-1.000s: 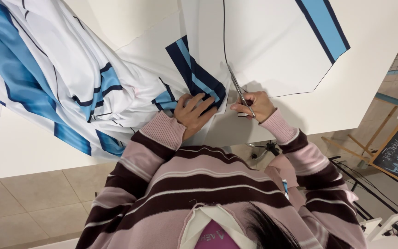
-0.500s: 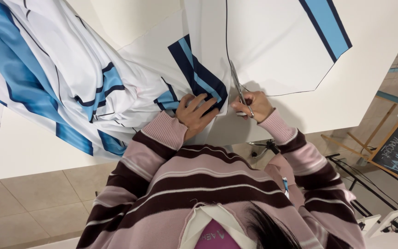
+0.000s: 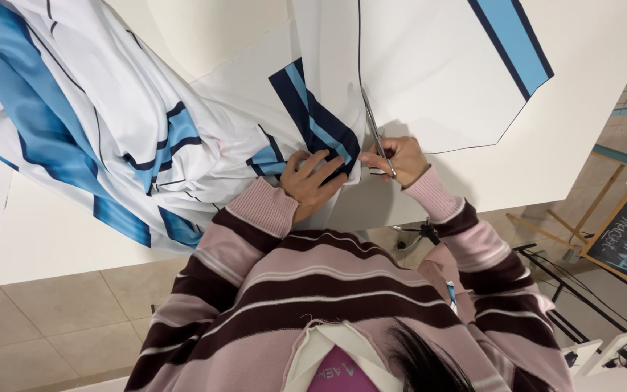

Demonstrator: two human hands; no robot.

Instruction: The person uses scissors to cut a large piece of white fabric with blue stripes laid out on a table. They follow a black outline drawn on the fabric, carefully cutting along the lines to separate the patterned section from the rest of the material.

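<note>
Scissors (image 3: pixel 376 131) in right hand (image 3: pixel 399 160), on fabric (image 3: pixel 429 80)

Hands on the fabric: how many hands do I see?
2. The left hand presses the striped fabric; the right hand holds scissors beside it.

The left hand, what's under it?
The left hand presses on white cloth at its dark and light blue stripes, with the white table below. The cloth right beneath the palm is hidden. The right hand holds scissors beside it.
</note>
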